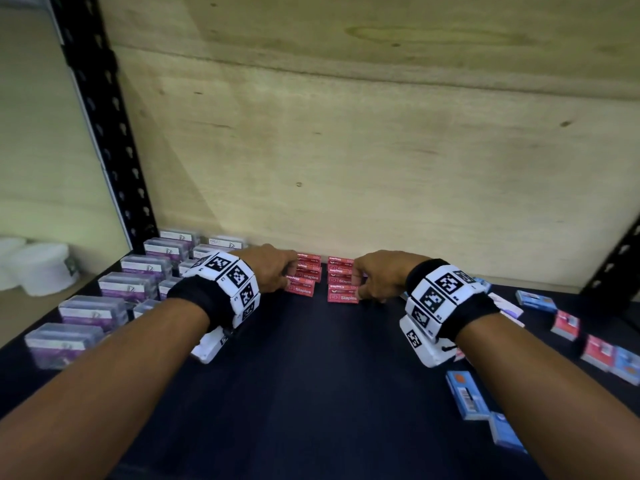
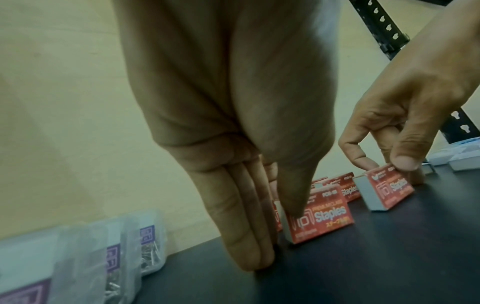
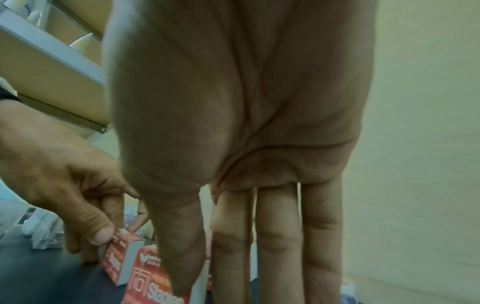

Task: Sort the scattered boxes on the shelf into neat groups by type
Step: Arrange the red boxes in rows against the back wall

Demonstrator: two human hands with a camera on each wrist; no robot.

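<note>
Two columns of red staples boxes stand at the back of the dark shelf (image 1: pixel 311 375): the left column (image 1: pixel 306 277) and the right column (image 1: pixel 341 285). My left hand (image 1: pixel 286 277) pinches the front box of the left column (image 2: pixel 324 216), thumb on its top and straight fingers down its left end. The front box of the right column (image 2: pixel 387 187) is pinched by my right hand (image 1: pixel 360 287) between thumb and forefinger. In the right wrist view my right hand (image 3: pixel 207 288) has its thumb on that box (image 3: pixel 153 288). The boxes behind are partly hidden.
Clear plastic boxes with purple labels (image 1: pixel 128 285) stand in two rows at the left. Small blue boxes (image 1: pixel 467 396) and red ones (image 1: pixel 564 323) lie scattered at the right. A plywood back wall (image 1: pixel 346 150) closes the shelf, with a black post (image 1: pixel 104 133) at the left and a black post (image 1: pixel 616 265) at the right.
</note>
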